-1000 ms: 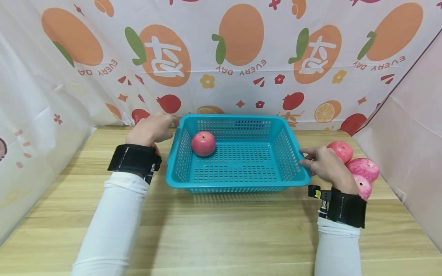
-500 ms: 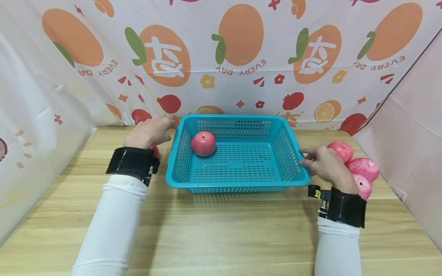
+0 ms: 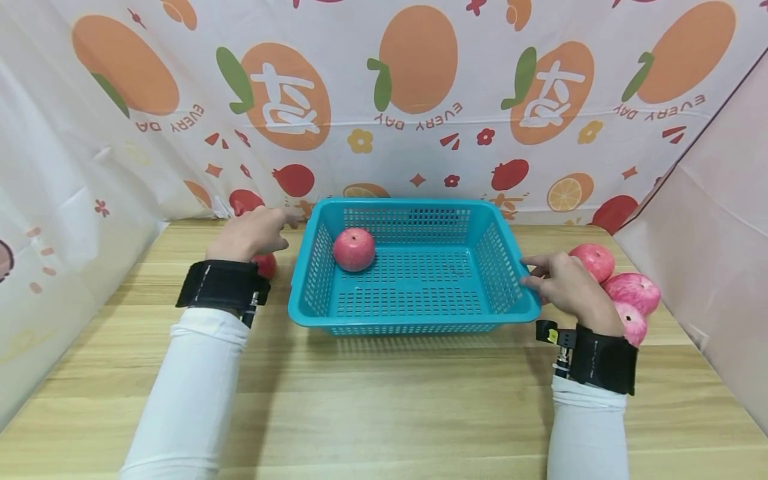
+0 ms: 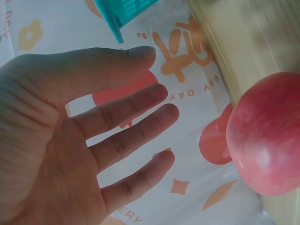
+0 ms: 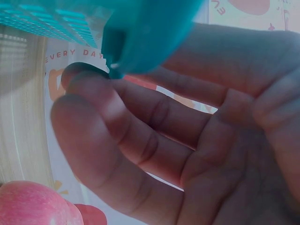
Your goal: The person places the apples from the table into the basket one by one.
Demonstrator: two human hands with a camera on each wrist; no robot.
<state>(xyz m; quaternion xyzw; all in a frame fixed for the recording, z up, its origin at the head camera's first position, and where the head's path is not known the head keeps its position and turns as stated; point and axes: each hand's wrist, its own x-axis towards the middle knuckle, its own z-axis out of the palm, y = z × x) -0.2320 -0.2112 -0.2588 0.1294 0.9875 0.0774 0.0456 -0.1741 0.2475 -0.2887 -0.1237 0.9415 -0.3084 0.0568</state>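
A turquoise plastic basket [image 3: 414, 321] stands on the table with one red apple [image 3: 354, 250] inside, near its left wall. My left hand [image 3: 249, 233] is to the left of the basket, apart from its rim. Its fingers are spread and hold nothing in the left wrist view, where a second apple [image 4: 265, 133] lies beyond the fingertips. From the head that apple is partly hidden under the hand. On the other side my right hand [image 3: 561, 283] grips the basket's right rim, its fingers curled beneath the edge in the right wrist view.
Several apples [image 3: 633, 293] lie together on the table just right of my right hand, partly covered by it. A fruit-printed white curtain [image 3: 420, 153] hangs directly behind the basket. Pale side panels [image 3: 708, 220] close off the wooden table [image 3: 408, 413] left and right.
My left hand has drawn back leftward from the basket's left rim, uncovering more of the apple beneath it. The right hand and the basket have kept their places.
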